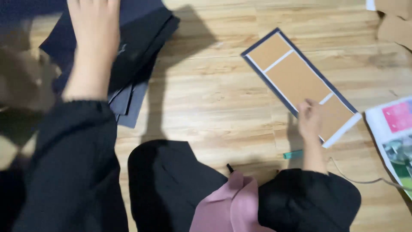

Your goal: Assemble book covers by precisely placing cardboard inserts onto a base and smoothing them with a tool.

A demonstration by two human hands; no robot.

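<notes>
Your left hand lies flat, fingers together and outstretched, on the stack of dark navy paper sheets at the upper left of the light wooden floor. Your right hand presses curled fingertips on the near end of the long brown cardboard panel with white strips and a dark border, lying diagonally at right. A small teal pen lies just beside that wrist.
</notes>
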